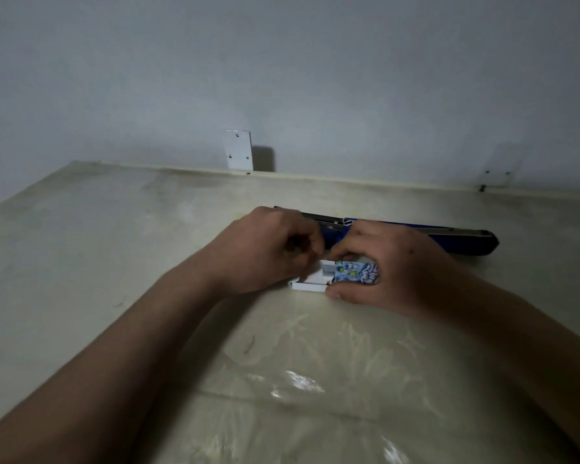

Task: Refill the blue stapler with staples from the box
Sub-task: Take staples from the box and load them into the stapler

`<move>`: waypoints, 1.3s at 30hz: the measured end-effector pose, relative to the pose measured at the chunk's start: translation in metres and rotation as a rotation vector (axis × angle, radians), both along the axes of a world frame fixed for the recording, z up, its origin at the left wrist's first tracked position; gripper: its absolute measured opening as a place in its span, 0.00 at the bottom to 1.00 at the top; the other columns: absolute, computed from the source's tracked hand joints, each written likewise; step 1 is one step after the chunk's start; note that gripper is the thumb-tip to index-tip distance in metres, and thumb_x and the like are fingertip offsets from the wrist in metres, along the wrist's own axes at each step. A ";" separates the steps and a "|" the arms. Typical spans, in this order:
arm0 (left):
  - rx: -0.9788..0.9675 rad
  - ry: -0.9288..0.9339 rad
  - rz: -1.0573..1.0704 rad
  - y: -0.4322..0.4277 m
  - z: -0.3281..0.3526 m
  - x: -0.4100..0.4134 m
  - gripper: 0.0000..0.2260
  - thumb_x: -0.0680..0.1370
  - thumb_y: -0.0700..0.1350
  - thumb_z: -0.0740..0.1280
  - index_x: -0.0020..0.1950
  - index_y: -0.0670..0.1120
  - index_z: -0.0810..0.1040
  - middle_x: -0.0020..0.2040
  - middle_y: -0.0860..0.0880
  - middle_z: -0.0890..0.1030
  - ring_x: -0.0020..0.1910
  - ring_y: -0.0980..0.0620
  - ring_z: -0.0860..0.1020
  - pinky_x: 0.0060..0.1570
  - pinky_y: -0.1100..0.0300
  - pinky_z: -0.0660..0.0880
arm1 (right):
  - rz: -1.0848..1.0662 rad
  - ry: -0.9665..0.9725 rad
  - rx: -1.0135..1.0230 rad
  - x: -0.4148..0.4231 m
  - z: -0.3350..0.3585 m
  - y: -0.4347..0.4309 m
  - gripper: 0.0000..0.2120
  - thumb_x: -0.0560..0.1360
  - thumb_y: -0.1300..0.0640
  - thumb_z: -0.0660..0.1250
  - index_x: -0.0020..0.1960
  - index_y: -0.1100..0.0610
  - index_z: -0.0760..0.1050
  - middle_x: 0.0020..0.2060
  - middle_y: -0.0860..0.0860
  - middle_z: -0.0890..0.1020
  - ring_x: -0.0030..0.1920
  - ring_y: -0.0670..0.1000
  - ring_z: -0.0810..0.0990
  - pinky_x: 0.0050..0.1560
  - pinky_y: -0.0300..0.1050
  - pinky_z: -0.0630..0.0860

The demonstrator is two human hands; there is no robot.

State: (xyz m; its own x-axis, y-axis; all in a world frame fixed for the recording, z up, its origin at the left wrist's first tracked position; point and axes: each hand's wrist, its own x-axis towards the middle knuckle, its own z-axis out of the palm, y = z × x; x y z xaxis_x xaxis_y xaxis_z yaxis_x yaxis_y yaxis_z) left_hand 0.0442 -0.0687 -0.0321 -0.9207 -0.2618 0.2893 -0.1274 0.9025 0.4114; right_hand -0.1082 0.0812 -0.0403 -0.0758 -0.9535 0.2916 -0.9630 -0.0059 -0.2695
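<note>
A pale, stained table [91,249] met a grey wall [282,61]. A white screwed plate [238,150] stood at the joint; another, dimmer, perhaps a bracket [498,177], sat rightward.

One head view, looking forward and down, close over both hands; wall [315,78] beyond the hands.

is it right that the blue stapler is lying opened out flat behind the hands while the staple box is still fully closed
Not quite. The head view shows the staple box slid partly open, its white tray pulled out from the patterned sleeve. The blue stapler does lie opened out flat behind the hands.
</note>
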 end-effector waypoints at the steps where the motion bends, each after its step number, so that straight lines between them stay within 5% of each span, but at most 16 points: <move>1: 0.029 0.021 -0.021 0.002 0.001 0.000 0.04 0.72 0.44 0.72 0.45 0.51 0.82 0.40 0.54 0.83 0.40 0.55 0.79 0.42 0.53 0.76 | 0.000 -0.001 -0.003 0.000 0.000 0.000 0.23 0.65 0.32 0.63 0.50 0.46 0.79 0.43 0.46 0.78 0.43 0.49 0.78 0.43 0.51 0.77; 26: 0.057 -0.007 -0.047 0.006 0.005 -0.001 0.05 0.71 0.44 0.75 0.37 0.51 0.81 0.46 0.54 0.82 0.45 0.57 0.80 0.48 0.66 0.72 | -0.021 -0.036 -0.014 0.002 0.000 0.002 0.22 0.65 0.34 0.67 0.51 0.47 0.80 0.43 0.46 0.78 0.43 0.48 0.78 0.44 0.50 0.76; 29: 0.072 0.006 0.014 0.004 0.006 0.000 0.04 0.71 0.43 0.72 0.38 0.51 0.79 0.43 0.54 0.84 0.43 0.58 0.80 0.46 0.63 0.74 | -0.027 -0.030 -0.015 0.002 -0.001 0.002 0.22 0.65 0.33 0.68 0.51 0.47 0.79 0.44 0.46 0.78 0.44 0.48 0.78 0.45 0.50 0.76; 34: 0.066 0.024 0.045 0.004 0.004 0.000 0.06 0.73 0.41 0.69 0.39 0.51 0.76 0.33 0.56 0.81 0.33 0.61 0.76 0.33 0.71 0.69 | -0.046 -0.025 -0.041 0.003 -0.004 0.001 0.24 0.64 0.30 0.63 0.51 0.46 0.79 0.44 0.44 0.78 0.44 0.47 0.78 0.44 0.49 0.76; 39: 0.073 0.061 0.056 0.002 0.001 -0.001 0.04 0.76 0.44 0.66 0.42 0.51 0.75 0.35 0.53 0.80 0.33 0.57 0.75 0.33 0.67 0.69 | -0.048 -0.041 -0.105 0.005 -0.004 0.000 0.21 0.69 0.32 0.61 0.49 0.46 0.79 0.41 0.45 0.79 0.41 0.47 0.78 0.42 0.49 0.76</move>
